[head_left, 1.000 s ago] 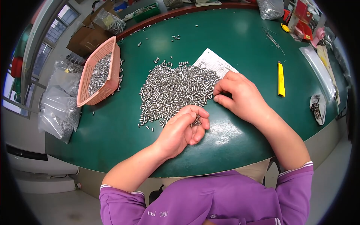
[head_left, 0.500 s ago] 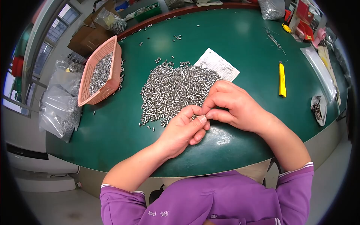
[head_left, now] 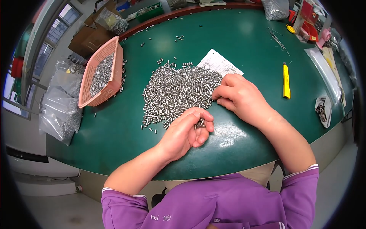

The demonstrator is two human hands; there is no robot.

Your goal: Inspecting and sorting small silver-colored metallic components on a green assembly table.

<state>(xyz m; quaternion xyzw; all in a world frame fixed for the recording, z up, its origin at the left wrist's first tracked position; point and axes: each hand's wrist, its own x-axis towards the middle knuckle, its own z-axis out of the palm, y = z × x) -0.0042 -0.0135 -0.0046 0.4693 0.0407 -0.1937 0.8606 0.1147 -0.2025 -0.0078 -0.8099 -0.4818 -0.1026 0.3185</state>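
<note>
A wide pile of small silver metal pins (head_left: 177,89) lies on the green table (head_left: 236,42). My left hand (head_left: 187,131) rests at the pile's near edge, palm up and cupped around a small bunch of pins. My right hand (head_left: 238,97) lies at the pile's right edge, fingers curled, fingertips touching the pins. Whether it holds any pins I cannot tell. A white printed paper sheet (head_left: 219,63) sticks out from under the pile just beyond the right hand.
A pink plastic basket (head_left: 100,74) with more pins stands at the table's left edge. Clear bags of pins (head_left: 63,110) hang off the left side. A yellow utility knife (head_left: 286,80) lies right of my hand, a small open bag (head_left: 323,110) further right.
My right hand drew in toward the left hand, then moved back up to the pile's right edge. My left hand stayed cupped in place.
</note>
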